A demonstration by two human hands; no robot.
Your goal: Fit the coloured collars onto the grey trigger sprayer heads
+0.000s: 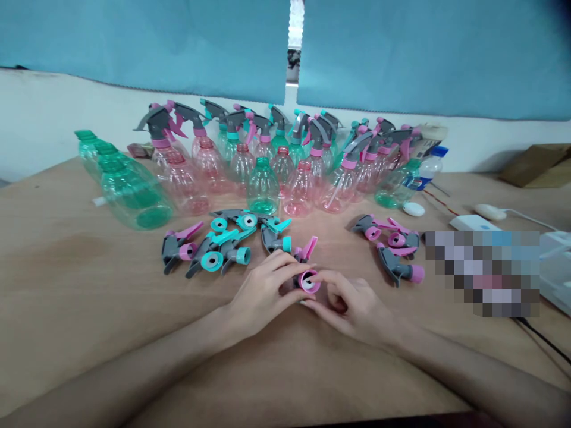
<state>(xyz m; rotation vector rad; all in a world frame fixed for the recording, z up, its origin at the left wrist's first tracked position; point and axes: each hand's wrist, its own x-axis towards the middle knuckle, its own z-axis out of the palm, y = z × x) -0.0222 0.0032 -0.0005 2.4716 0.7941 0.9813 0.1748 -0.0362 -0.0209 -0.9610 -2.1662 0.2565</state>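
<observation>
A grey trigger spray head with a pink trigger and pink collar (317,289) is held low over the table, its collar opening facing me. My left hand (263,288) is closed on it, fingers and thumb around the collar's left side. My right hand (352,300) is curled at the collar's right side. Its index fingertip reaches the opening, where something white shows inside, and its thumb lies just below the collar. Beyond my left hand lie several loose spray heads, such as a turquoise-collared one (212,261) and a pink-collared one (176,252).
Several green and pink clear bottles, like this green one (262,187), stand at the back, many with spray heads. More pink-collared spray heads (395,266) lie to the right. A blue-capped bottle (430,168), a white oval object (414,209) and cables are at right.
</observation>
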